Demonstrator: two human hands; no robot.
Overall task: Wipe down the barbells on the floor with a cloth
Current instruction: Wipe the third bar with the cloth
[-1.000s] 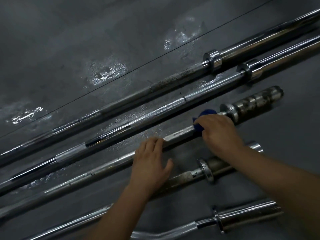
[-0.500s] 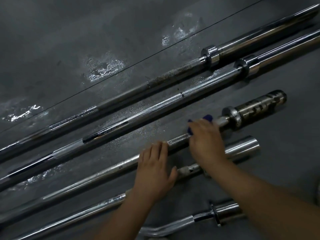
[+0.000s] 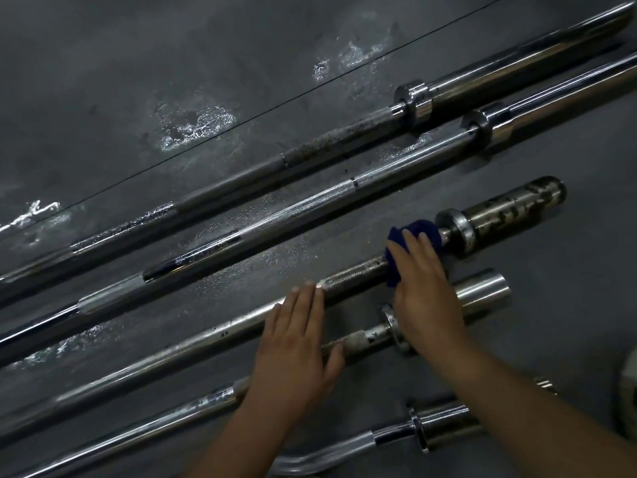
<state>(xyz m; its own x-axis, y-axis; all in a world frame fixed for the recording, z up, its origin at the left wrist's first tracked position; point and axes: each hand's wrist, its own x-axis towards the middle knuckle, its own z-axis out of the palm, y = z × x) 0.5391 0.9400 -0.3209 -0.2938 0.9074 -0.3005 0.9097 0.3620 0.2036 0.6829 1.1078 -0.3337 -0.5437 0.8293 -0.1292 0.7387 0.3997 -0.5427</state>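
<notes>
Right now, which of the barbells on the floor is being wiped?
The third barbell from the top, with the tarnished sleeve: the right hand presses the blue cloth round its shaft, and the left hand steadies it.

Bare forearms — no sleeves; hands (image 3: 293, 343) ungloved

The cloth (image 3: 415, 236) is deep blue against silver-grey barbells — the middle barbell (image 3: 355, 272) cross-hatched with knurling, its sleeve (image 3: 513, 210) blotched brown and dull chrome — all on a dark grey floor (image 3: 138, 63) flecked with pale scuffs.
</notes>
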